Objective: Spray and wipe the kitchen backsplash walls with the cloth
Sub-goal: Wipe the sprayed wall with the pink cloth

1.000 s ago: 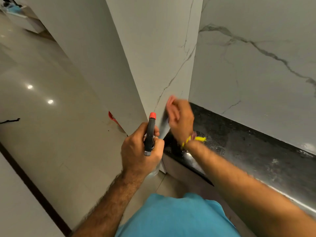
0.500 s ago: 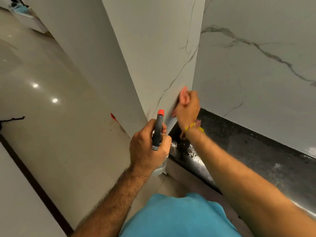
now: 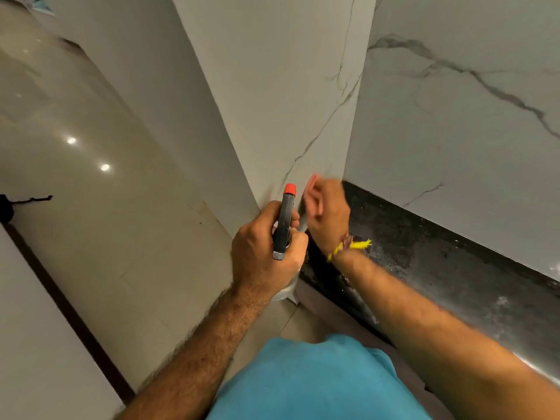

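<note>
My left hand (image 3: 260,259) is wrapped around a spray bottle (image 3: 284,228) with a black trigger head and an orange nozzle that points up at the marble side wall (image 3: 288,101). My right hand (image 3: 328,213) is blurred with motion and pressed against the low part of that wall, close to the corner. It grips a pale grey cloth (image 3: 302,219), of which only a thin strip shows between the two hands. The veined back wall (image 3: 454,140) rises to the right of the corner.
A black stone countertop (image 3: 439,268) with wet streaks runs along the back wall under my right forearm. A glossy tiled floor (image 3: 91,207) stretches to the left, with a dark cord (image 3: 27,201) lying on it. My blue shirt fills the bottom edge.
My right hand slid up the side wall with the cloth, then came back down toward the countertop corner. My left hand has kept the spray bottle nearly still.
</note>
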